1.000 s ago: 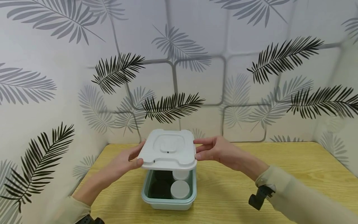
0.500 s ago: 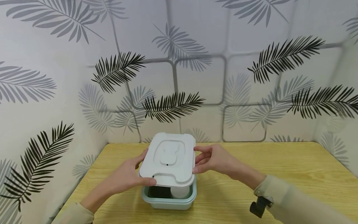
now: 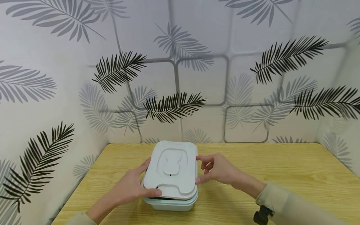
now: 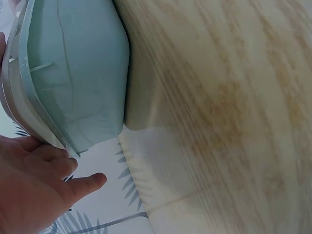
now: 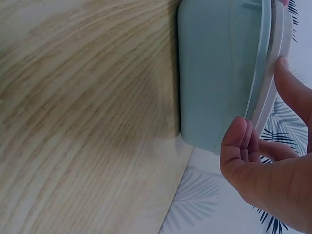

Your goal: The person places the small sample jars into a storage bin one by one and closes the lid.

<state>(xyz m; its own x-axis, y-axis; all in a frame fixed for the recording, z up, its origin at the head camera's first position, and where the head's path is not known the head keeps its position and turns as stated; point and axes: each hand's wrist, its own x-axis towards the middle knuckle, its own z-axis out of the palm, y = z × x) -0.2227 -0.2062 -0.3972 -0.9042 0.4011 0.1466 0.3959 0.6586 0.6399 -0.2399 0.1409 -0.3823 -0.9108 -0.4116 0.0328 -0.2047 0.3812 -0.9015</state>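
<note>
A white plastic lid [image 3: 170,168] with a raised centre lies over a pale blue-green box [image 3: 172,207] on the table. A narrow dark gap shows under its front left edge. My left hand [image 3: 132,184] holds the lid's left side, thumb on the front left corner, fingers along the far left edge. On the opposite side, my right hand [image 3: 217,168] holds the edge between thumb and index finger, other fingers curled. The right wrist view has the lid [image 5: 270,92] right at the rim of the box [image 5: 217,73]. The box's contents are hidden.
The light wooden table [image 3: 267,168] reaches back to a wall [image 3: 197,78] printed with grey and black feather-like leaves. A dark device [image 3: 261,215] is strapped at the right sleeve's cuff.
Both hands have brought the lid down and towards me onto the box, levelling it. The white round tops inside the box are now covered. My left thumb has slid onto the front corner.
</note>
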